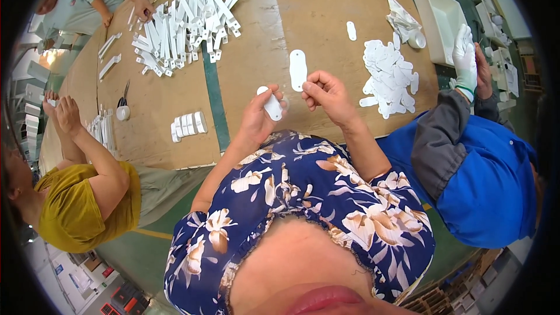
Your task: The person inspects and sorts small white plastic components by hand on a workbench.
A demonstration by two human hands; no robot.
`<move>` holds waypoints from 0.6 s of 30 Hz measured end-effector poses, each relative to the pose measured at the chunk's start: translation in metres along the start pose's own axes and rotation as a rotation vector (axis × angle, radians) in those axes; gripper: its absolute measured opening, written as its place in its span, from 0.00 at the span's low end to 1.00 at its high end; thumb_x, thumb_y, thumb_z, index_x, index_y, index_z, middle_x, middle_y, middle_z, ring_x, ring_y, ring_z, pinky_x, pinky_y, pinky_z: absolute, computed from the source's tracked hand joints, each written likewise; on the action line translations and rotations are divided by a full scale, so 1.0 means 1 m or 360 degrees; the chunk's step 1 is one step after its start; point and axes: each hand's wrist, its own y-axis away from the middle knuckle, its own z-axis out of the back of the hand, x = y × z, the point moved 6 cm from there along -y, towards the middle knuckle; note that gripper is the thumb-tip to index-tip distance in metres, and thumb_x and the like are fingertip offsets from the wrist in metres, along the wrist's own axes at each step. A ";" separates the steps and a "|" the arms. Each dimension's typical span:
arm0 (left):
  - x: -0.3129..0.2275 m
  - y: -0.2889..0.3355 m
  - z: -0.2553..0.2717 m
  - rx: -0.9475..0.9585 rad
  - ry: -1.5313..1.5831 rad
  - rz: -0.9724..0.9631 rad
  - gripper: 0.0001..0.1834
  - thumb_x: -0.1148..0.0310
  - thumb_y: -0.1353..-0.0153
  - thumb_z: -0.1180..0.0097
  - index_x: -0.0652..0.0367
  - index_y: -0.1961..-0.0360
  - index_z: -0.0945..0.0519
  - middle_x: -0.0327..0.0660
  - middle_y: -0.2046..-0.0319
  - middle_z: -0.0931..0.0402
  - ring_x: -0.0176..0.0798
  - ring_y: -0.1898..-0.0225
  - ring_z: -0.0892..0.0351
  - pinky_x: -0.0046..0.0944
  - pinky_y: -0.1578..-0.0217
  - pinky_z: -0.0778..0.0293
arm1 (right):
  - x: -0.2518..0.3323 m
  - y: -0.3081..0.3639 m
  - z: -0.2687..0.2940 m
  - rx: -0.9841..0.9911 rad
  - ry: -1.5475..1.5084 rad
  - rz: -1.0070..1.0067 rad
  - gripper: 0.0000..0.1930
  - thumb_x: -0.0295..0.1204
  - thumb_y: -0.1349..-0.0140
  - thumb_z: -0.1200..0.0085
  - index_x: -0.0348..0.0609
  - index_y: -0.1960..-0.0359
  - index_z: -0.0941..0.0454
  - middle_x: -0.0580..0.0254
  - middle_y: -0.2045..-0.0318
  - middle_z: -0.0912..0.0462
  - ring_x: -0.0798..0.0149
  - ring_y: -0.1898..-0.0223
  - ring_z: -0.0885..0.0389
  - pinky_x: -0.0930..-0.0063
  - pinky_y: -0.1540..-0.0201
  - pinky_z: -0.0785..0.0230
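Note:
My right hand (330, 97) pinches the lower end of a flat white plate (298, 69) between thumb and fingers. This plate is long, has rounded ends with a small hole near each, and stands tilted up over the table. Just to the left, my left hand (256, 114) is closed around another white plate (272, 107) of like shape; whether more lie behind it in the palm is hidden. The two held plates are apart. Nearest my right hand on the table is a loose heap of such white plates (389, 79), and one single plate (351, 30) lies farther off.
Small neat stacks of white plates (189, 125) sit at left. Beyond them spreads a heap of long white brackets (186, 20). A white bin (429, 14), a crumpled plastic bag (402, 18) and black-handled scissors (122, 102) are on the table. Co-workers flank me; another works across.

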 end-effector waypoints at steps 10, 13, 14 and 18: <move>-0.002 0.003 0.001 -0.0049 -0.0022 -0.0006 0.11 0.66 0.37 0.59 0.58 0.57 0.33 0.40 0.69 0.29 0.39 0.68 0.29 0.37 0.70 0.30 | -0.010 -0.004 -0.005 0.0052 -0.0011 -0.0112 0.05 0.29 0.40 0.51 0.41 0.69 0.29 0.68 0.77 0.25 0.79 0.80 0.29 0.86 0.78 0.34; -0.002 0.005 0.000 -0.0110 -0.0003 -0.0015 0.12 0.66 0.38 0.59 0.60 0.57 0.33 0.40 0.70 0.29 0.38 0.69 0.29 0.37 0.71 0.31 | -0.016 -0.004 -0.006 0.0050 -0.0035 -0.0148 0.05 0.28 0.40 0.52 0.41 0.68 0.29 0.67 0.77 0.25 0.79 0.80 0.29 0.86 0.78 0.34; -0.003 0.005 0.001 -0.0107 0.0006 -0.0022 0.12 0.65 0.38 0.59 0.60 0.57 0.33 0.40 0.70 0.29 0.38 0.69 0.29 0.37 0.71 0.31 | -0.017 -0.004 -0.006 0.0034 -0.0016 -0.0152 0.05 0.28 0.40 0.52 0.41 0.68 0.29 0.67 0.77 0.25 0.79 0.79 0.29 0.86 0.78 0.34; -0.008 0.001 0.004 -0.0139 0.0076 -0.0014 0.13 0.64 0.38 0.59 0.60 0.57 0.33 0.41 0.69 0.29 0.39 0.68 0.28 0.37 0.70 0.31 | -0.027 -0.007 -0.005 0.0030 -0.0003 -0.0214 0.05 0.28 0.40 0.53 0.40 0.68 0.29 0.66 0.77 0.25 0.78 0.79 0.29 0.86 0.77 0.34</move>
